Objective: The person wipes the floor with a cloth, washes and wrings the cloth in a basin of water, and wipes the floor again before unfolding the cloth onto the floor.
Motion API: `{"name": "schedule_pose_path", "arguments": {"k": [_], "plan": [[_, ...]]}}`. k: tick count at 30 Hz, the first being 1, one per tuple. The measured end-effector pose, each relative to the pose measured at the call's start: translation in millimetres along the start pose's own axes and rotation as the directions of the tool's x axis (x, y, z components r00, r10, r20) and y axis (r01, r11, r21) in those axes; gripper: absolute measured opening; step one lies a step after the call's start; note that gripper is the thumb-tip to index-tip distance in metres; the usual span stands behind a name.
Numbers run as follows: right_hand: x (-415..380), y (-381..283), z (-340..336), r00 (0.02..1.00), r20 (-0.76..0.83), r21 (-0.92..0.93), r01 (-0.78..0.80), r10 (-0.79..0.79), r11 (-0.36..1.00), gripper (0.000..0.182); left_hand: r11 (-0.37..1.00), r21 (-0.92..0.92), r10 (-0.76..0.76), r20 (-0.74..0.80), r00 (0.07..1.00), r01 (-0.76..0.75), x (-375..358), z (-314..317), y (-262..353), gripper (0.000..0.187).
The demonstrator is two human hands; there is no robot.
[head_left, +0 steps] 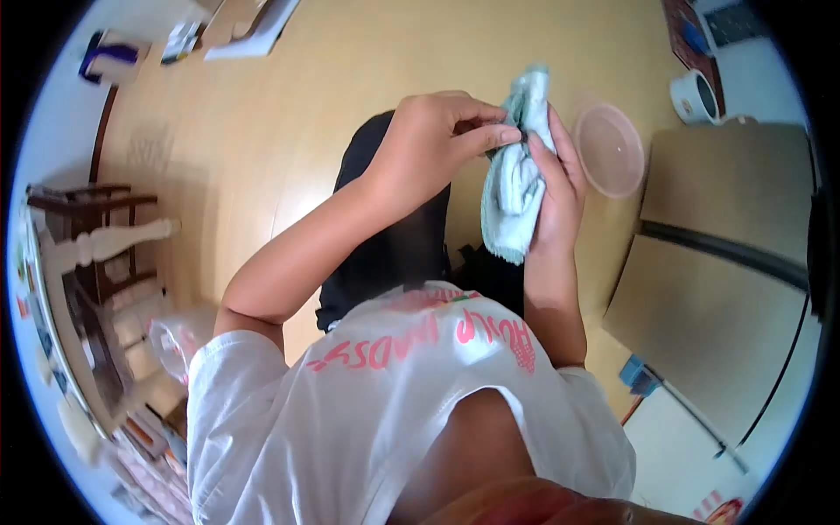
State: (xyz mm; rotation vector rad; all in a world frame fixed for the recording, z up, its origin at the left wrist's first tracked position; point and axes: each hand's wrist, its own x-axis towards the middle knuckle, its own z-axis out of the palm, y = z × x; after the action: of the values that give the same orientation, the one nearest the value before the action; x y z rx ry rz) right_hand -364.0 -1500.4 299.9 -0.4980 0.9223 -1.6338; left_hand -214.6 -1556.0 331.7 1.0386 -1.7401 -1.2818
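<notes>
A pale green and white cloth (514, 188), bunched and folded, hangs in front of me above the floor. My right hand (560, 188) is closed around its right side, the thumb lying over the folds. From the left, my left hand (451, 131) pinches at the cloth's upper part with thumb and index finger. A small dark spot shows by the left thumb tip, too small to name. The other left fingers are curled and partly hidden. A pink translucent basin (611, 150) stands on the floor just right of my right hand.
At right are large beige cabinet-like panels (709, 280), a white round container (694, 96) and a pole with a blue head (639, 376). On the left stand a dark wooden chair (92, 206) and a clear plastic bag (172, 341). Cardboard (232, 22) lies at the far left.
</notes>
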Motion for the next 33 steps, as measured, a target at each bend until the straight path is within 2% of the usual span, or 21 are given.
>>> {"name": "schedule_pose_path", "arguments": {"k": [2,4,6,8,10,12,13,18,21,22,26,30,33], "plan": [[-2,-8,-4,0.998,0.05,-0.011,-0.034,0.034,0.999,0.046,0.966,0.234,0.13,-0.09,0.987,-0.106,-10,13,4,0.021],[-8,-20,-8,0.99,0.115,-0.001,-0.077,0.077,0.997,0.046,0.852,0.482,0.307,-0.142,0.941,-0.205,-19,22,11,0.018],[-19,-32,-7,0.983,0.151,0.005,-0.105,0.103,0.994,0.045,0.912,0.387,0.24,-0.24,0.941,-0.134,-35,25,28,0.018],[7,-11,6,0.964,0.195,0.04,-0.19,0.179,0.981,0.045,0.985,0.174,0.032,-0.298,0.954,0.021,-24,-9,7,0.019],[15,-5,5,0.934,0.279,0.059,-0.247,0.222,0.967,0.046,0.996,0.046,-0.058,-0.389,0.92,0.082,-36,-25,4,0.025],[24,3,-4,0.885,0.356,0.169,-0.376,0.299,0.911,0.051,0.985,-0.127,-0.165,-0.455,0.875,0.12,-46,-37,-2,0.031],[28,4,-6,0.861,0.398,0.211,-0.422,0.317,0.881,0.052,0.971,-0.19,-0.221,-0.46,0.86,0.147,-50,-41,-3,0.031],[28,10,-1,0.785,0.499,0.065,-0.457,0.367,0.887,0.055,0.908,-0.396,-0.307,-0.4,0.864,0.14,-68,-51,-3,0.029],[28,29,43,0.723,0.548,0.012,-0.509,0.42,0.861,0.055,0.894,-0.429,-0.317,-0.397,0.862,0.131,-79,-83,-11,0.029],[29,32,49,0.719,0.538,-0.032,-0.505,0.44,0.863,0.056,0.906,-0.395,-0.307,-0.371,0.877,0.15,-82,-87,-14,0.034],[13,37,75,0.717,0.507,-0.073,-0.517,0.478,0.853,0.054,0.824,-0.528,-0.375,-0.234,0.897,0.207,-91,-95,-28,0.044],[10,52,88,0.748,0.454,-0.234,-0.423,0.484,0.875,0.048,0.802,-0.542,-0.402,-0.181,0.897,0.25,-102,-108,-40,0.034],[8,67,96,0.701,0.488,-0.255,-0.455,0.52,0.853,0.046,0.82,-0.524,-0.38,-0.199,0.903,0.23,-112,-116,-48,0.029]]}}
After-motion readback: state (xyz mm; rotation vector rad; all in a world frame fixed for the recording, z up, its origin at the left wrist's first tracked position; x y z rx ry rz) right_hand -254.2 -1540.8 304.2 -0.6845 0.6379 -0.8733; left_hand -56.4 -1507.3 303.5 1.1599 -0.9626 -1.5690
